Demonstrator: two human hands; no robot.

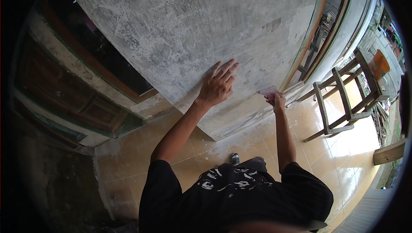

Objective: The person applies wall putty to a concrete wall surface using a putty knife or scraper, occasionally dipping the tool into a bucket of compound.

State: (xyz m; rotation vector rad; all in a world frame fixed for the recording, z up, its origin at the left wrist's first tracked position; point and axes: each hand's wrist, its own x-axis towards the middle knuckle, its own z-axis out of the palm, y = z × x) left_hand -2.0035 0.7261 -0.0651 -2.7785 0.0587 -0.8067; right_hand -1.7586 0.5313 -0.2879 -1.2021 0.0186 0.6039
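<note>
In front of me rises a grey, patchy plastered wall (180, 31) with pale smears and worn spots. My left hand (218, 86) rests against it, fingers spread and pointing up. To the right and a little lower, my right hand (277, 101) grips a thin, flat, pinkish see-through piece (268, 91) close to the wall's surface. The exact kind of that piece is too small to make out, and my fingers cover its lower part.
On the right, a wooden ladder-like stand (343, 100) carries an orange bucket (379, 65). A wood-framed window (319, 31) borders the wall. A brown door (64, 87) is at left. Beige floor tiles (128, 166) bear whitish specks near the wall's base.
</note>
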